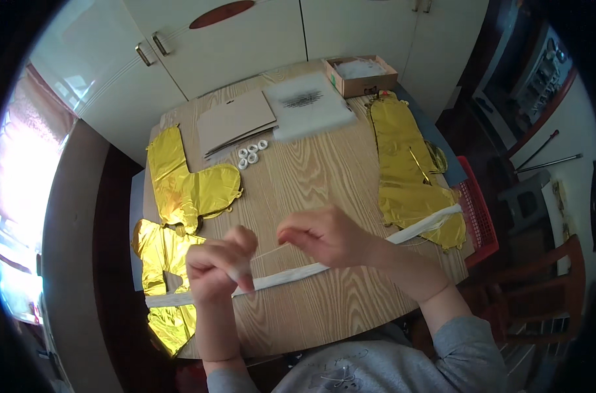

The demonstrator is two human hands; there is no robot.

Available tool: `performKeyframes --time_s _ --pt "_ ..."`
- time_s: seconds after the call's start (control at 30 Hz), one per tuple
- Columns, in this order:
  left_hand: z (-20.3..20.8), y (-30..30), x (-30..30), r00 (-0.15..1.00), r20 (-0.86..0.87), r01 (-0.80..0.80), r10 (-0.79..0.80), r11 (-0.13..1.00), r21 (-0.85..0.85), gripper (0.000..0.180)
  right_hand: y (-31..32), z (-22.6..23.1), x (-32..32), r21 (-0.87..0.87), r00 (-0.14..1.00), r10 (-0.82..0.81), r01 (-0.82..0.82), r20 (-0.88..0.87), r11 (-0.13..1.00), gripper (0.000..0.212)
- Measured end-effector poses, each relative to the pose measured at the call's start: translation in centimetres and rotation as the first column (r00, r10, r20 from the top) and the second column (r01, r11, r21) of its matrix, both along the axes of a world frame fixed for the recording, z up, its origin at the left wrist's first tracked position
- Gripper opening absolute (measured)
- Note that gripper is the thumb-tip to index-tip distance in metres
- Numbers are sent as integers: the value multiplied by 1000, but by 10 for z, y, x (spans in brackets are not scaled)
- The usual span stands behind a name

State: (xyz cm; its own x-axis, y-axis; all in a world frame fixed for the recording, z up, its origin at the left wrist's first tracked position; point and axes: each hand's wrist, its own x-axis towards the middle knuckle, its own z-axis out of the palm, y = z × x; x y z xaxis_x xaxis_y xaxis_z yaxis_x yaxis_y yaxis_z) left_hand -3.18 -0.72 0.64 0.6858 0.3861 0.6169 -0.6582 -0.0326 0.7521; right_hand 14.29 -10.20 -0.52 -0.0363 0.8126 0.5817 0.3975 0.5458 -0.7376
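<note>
Over the front of the table, my left hand [209, 268] is closed with fingers bent, and something white shows round one finger. To its right my right hand [327, 237] pinches a thin pale string [266, 253], which stretches taut between both hands. Beneath them a long white bundle of strings [291, 275] lies across the table. Its left end rests over a shiny gold foil balloon [160, 252], flat and partly hidden by my left hand. The right end lies over another flat gold foil balloon [403, 164].
Another gold foil balloon [193, 187] lies at the left. Several small white rolls [252, 158] sit near brown cardboard sheets [235, 121]. Behind are a translucent plastic sheet [324, 118] and an open cardboard box [363, 85]. A red basket [478, 209] stands by the right edge.
</note>
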Motion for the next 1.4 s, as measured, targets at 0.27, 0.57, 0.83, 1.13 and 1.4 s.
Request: performKeyframes --time_s 0.27,0.57,0.83,1.13,1.4 --pt "7 2 3 946 -222 -124 238 894 430 10 -6 12 6 -7 995 11 -12 -103 1000 11" --pt "9 5 -1 904 -249 -158 348 813 560 11 -8 12 8 -181 980 158 -179 -124 967 11" --pt "8 -2 10 682 -167 -548 712 649 528 15 -9 10 -3 -160 973 203 -218 -108 963 12" --pt "2 -13 8 944 4 -310 329 894 -323 17 -1 -1 -12 -59 990 128 -132 -56 989 9" --pt "-1 2 -1 986 -144 -67 81 993 97 14 4 -2 -2 -47 997 10 -14 -80 999 9"
